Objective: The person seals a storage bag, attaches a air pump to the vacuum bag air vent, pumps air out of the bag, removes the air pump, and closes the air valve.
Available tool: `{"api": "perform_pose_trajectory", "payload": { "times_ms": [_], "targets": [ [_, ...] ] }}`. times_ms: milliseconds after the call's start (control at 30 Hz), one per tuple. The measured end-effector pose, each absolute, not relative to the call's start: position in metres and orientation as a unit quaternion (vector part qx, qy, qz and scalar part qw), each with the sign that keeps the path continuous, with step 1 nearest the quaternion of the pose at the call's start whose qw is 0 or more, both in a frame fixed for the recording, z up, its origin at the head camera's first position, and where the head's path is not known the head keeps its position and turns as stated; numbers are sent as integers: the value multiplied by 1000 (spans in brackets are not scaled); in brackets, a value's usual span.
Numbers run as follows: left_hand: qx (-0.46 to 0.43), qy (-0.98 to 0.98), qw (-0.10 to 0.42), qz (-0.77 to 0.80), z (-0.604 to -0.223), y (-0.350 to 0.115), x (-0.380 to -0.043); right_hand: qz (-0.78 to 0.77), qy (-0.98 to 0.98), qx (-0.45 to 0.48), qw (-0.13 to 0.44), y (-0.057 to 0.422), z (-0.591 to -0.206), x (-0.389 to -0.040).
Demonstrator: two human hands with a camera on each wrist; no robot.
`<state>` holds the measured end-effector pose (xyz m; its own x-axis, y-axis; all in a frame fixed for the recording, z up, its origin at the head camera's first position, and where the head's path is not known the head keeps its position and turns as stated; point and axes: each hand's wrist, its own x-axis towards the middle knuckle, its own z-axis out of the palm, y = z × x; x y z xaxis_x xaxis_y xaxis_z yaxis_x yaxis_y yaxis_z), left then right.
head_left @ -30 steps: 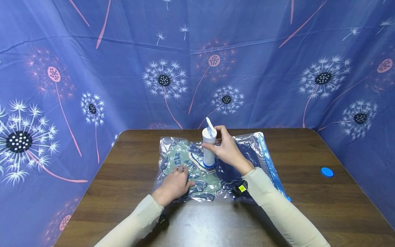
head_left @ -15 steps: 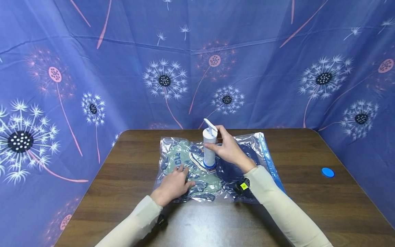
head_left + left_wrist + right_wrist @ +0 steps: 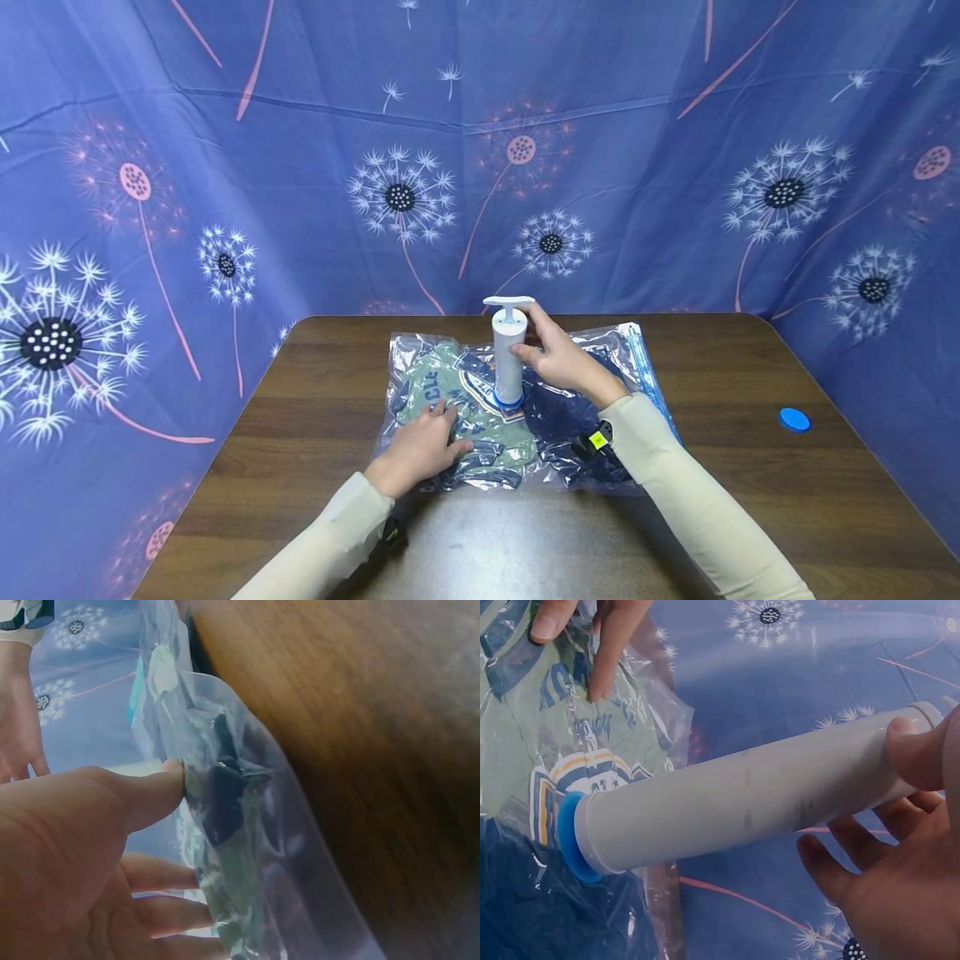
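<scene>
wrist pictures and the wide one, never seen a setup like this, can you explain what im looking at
There is no machine here, just a person's two bare hands. The wide picture comes from a camera on the head, looking forward and down; the other two come from cameras on each wrist. On the table lies a clear bag with green clothing and dark blue clothing inside. A white pump stands upright on it, held by the right hand. The left hand rests on the bag. Off to the right lies a blue disc.
</scene>
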<state>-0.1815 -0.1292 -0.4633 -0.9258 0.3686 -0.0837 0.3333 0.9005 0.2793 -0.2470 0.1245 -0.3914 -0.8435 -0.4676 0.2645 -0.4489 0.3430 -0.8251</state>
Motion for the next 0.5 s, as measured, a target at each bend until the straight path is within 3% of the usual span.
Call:
{"api": "perform_pose_trajectory", "payload": {
  "times_ms": [133, 367, 500],
  "targets": [
    [179, 972, 63, 136, -462, -128, -185, -503, 824, -261, -6, 123, -391, -244],
    [211, 945, -22, 248, -451, -106, -206, -498, 842, -200, -65, 117, -392, -242],
    [231, 907, -44, 350, -446, -87, -223, -494, 842, -200, -80, 116, -391, -241]
  ]
}}
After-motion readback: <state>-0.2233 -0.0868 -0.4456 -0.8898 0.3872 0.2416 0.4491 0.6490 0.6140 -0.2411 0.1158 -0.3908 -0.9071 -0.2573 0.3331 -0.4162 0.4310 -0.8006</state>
